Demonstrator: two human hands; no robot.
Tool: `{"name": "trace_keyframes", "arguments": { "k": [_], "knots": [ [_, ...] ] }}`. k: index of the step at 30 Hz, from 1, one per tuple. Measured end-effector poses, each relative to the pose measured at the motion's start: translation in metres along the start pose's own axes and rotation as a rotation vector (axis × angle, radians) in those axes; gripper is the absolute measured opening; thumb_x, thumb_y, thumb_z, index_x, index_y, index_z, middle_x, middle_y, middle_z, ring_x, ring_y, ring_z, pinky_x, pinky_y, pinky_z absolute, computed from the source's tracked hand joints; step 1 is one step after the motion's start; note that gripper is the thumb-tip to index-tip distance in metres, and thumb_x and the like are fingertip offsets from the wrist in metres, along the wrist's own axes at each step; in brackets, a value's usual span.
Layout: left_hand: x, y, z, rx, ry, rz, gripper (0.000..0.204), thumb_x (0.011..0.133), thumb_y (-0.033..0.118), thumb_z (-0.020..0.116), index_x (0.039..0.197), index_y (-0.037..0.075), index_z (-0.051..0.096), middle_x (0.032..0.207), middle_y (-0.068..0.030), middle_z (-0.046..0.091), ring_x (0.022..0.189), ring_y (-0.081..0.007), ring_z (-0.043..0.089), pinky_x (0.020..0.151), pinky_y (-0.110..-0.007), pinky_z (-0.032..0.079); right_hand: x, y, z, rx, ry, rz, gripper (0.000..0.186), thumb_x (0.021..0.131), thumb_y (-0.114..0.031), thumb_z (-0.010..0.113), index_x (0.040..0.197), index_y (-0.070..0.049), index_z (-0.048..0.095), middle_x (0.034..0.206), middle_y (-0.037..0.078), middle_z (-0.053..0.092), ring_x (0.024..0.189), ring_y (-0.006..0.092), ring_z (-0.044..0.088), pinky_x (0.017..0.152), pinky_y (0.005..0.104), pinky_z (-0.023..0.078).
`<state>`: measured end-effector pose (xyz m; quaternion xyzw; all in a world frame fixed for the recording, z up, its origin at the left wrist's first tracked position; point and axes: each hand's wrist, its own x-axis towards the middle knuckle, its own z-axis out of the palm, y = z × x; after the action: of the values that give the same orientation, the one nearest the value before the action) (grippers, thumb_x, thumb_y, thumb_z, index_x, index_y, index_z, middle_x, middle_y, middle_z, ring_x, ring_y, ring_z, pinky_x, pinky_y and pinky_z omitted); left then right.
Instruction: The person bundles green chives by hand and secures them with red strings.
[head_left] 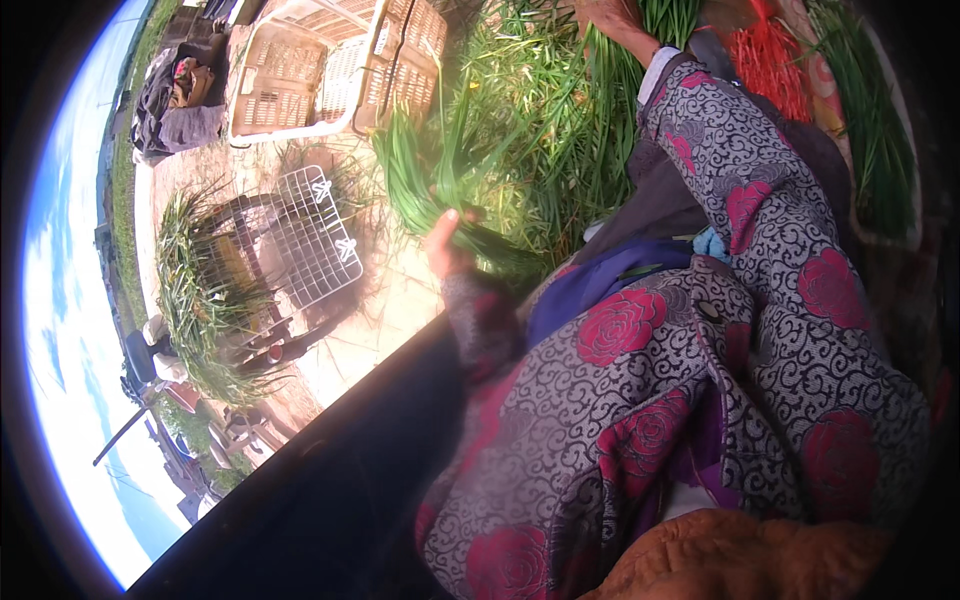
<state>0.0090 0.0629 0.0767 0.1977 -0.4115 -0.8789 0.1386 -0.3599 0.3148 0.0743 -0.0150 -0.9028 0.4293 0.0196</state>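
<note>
My left hand [447, 245] is closed around a bunch of long, flat green leaves [408, 175] that look like garlic chives. The thumb lies across the bunch, whose leaves fan out above and to the right of the hand. Near the top edge, my right hand [612, 22] reaches into a heap of loose green leaves [545, 130]. Its fingers are mostly hidden or cut off there, with another green bunch [668, 18] close beside it. I cannot make out whether it grips anything.
A dirty white plastic crate [285, 90] stands at the upper left. Below it are a white wire rack [322, 240] and a pile of limp greens [195, 310]. Red plastic strands [768, 65] lie at the upper right, beside more long leaves [868, 130]. Dark clothes [180, 115] lie farther left.
</note>
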Motion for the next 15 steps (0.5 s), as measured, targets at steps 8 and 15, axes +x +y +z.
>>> {"name": "trace_keyframes", "arguments": {
  "k": [8, 15],
  "knots": [
    [-0.009, 0.014, 0.065, -0.27, 0.026, -0.1, 0.058, 0.086, 0.0, 0.06, 0.14, 0.015, 0.045, 0.109, -0.0107, 0.06, 0.071, -0.018, 0.051, 0.056, -0.029, 0.044, 0.036, 0.041, 0.054, 0.461, -0.541, -0.039, 0.063, 0.085, -0.062, 0.066, 0.053, -0.009, 0.054, 0.084, 0.018, 0.068, 0.123, 0.0264, 0.052, 0.113, 0.0484, 0.03],
    [-0.015, 0.005, 0.041, 0.045, -0.013, -0.084, 0.054, 0.081, 0.002, 0.068, 0.132, 0.003, 0.049, 0.097, -0.0138, 0.06, 0.061, -0.021, 0.052, 0.053, -0.031, 0.042, -0.087, -0.066, 0.041, 0.661, -0.963, 0.1, 0.041, 0.08, -0.042, 0.081, 0.066, -0.006, 0.065, 0.075, 0.009, 0.065, 0.063, 0.0193, 0.058, 0.071, 0.0433, 0.052]
  ]
}}
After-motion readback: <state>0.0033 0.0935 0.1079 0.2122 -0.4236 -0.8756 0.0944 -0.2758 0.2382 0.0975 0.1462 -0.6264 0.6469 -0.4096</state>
